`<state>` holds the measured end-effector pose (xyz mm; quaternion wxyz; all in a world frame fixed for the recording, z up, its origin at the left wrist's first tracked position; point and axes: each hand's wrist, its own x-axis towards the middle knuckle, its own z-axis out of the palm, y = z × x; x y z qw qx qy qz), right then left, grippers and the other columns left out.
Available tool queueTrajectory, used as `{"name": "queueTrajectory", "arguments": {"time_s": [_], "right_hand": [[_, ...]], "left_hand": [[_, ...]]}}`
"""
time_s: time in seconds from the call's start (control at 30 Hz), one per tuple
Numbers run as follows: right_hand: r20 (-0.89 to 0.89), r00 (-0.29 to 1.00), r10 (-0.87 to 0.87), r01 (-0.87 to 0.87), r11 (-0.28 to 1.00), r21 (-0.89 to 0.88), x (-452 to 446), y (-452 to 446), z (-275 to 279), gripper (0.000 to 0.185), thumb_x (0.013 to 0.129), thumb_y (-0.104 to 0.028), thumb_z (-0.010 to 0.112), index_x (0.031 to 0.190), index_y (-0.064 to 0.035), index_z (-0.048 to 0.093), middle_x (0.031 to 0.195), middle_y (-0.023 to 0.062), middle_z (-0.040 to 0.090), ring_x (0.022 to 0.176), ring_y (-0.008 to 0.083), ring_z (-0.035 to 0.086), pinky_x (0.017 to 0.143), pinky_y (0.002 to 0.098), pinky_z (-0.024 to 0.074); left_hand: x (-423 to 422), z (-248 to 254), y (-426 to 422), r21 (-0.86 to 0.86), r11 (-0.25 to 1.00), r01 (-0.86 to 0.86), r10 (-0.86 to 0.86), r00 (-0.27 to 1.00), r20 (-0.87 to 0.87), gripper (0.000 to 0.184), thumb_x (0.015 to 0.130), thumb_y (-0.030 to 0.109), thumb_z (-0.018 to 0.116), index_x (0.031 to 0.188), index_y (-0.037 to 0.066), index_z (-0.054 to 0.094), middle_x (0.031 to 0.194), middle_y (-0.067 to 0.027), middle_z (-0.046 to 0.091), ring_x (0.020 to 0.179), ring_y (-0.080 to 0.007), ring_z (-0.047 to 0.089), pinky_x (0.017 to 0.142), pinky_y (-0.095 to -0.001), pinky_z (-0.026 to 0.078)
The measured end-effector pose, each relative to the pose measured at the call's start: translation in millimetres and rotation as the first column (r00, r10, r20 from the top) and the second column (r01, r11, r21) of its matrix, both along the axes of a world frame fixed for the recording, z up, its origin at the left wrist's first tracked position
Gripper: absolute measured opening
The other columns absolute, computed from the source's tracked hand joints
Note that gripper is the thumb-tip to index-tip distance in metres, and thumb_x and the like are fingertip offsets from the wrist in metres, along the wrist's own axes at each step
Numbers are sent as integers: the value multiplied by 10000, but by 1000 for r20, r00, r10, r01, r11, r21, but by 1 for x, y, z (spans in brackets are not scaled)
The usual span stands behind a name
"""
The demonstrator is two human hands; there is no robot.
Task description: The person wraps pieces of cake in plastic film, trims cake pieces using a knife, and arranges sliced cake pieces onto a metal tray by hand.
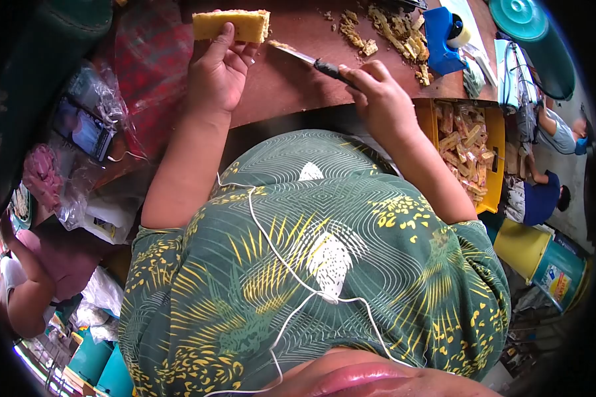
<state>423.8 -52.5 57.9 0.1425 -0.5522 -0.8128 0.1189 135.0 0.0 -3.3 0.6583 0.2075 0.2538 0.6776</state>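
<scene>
Held up over the brown table, a flat yellow cake-like slab is gripped by my left hand, thumb on its near face. My right hand is closed around the dark handle of a knife. The blade points left, its tip near the slab's lower right corner but apart from it, with crumbs on the tip. Yellow-brown scraps lie on the table beyond the knife.
A blue tape dispenser stands right of the scraps. Below the table's right edge, a yellow crate holds several wrapped pieces. At left are a phone and plastic bags. Other people are at both sides.
</scene>
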Motion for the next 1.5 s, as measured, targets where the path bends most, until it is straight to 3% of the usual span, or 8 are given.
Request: {"name": "queueTrajectory", "arguments": {"time_s": [0.37, 0.53, 0.7, 0.87, 1.1, 1.3, 1.37, 1.5], "right_hand": [[-10, 1000, 13, -13, 1000, -5, -4, 6, -3, 357, 928, -118, 715, 1269, -222, 699, 1099, 104, 623, 923, 341, 696, 785, 449, 584], [-53, 997, -65, 73, 983, 168, 22, 45, -24, 354, 927, -106, 706, 1268, -202, 712, 1127, 116, 635, 955, 352, 695, 801, 440, 584], [9, 1000, -15, 14, 1000, 7, -1, 8, -2, 335, 935, -145, 721, 1266, -198, 707, 1098, 118, 622, 944, 351, 687, 789, 441, 581], [28, 991, -131, 127, 987, 101, 19, 32, -10, 348, 931, -147, 728, 1274, -188, 687, 1152, 123, 617, 951, 368, 683, 805, 435, 583], [-42, 998, 43, -43, 999, 5, -25, 11, -12, 332, 923, -183, 730, 1248, -232, 686, 1165, 119, 617, 949, 366, 687, 798, 460, 592], [0, 972, -237, 233, 955, 184, 29, 53, -31, 327, 940, -120, 673, 1266, -140, 678, 1161, 157, 629, 1031, 385, 665, 878, 458, 566], [63, 920, -386, 375, 916, 140, 69, 62, -31, 338, 954, -199, 685, 1291, -204, 665, 1242, 166, 605, 1027, 383, 680, 870, 469, 582], [-17, 966, -257, 258, 962, 93, 68, 27, 5, 317, 941, -154, 689, 1258, -163, 682, 1167, 161, 617, 1022, 393, 669, 868, 468, 566]], "left_hand": [[4, 5, 0, -10, 1000, -28, 27, 999, -29, 347, 1001, 152, 690, 1331, 114, 587, 1276, -85, 635, 1205, -248, 631, 1046, -417, 556], [4, 6, -2, -20, 1000, -10, 9, 999, -38, 363, 1006, 154, 684, 1351, 114, 578, 1292, -89, 630, 1226, -250, 624, 1049, -415, 552], [8, 14, -6, -13, 1000, -3, 3, 1000, -2, 333, 1008, 153, 680, 1325, 107, 590, 1284, -90, 634, 1232, -248, 621, 1054, -416, 552], [9, 15, -4, -21, 999, -28, 28, 1000, -14, 333, 1007, 156, 682, 1322, 104, 590, 1283, -93, 636, 1230, -248, 622, 1056, -421, 553], [10, 15, -3, -26, 997, -77, 77, 997, 3, 326, 1006, 153, 682, 1316, 100, 593, 1280, -97, 649, 1222, -254, 629, 1058, -426, 553], [12, 18, -5, -29, 996, -81, 80, 997, -21, 340, 1010, 163, 681, 1331, 105, 588, 1297, -101, 626, 1252, -252, 608, 1069, -425, 545], [11, 19, -5, -17, 998, -68, 67, 997, -34, 346, 1010, 164, 680, 1338, 109, 585, 1301, -100, 620, 1258, -253, 603, 1074, -423, 540], [12, 16, -3, -10, 999, -50, 50, 998, -26, 348, 1007, 163, 682, 1337, 112, 583, 1302, -100, 620, 1257, -256, 603, 1074, -420, 540]]}}
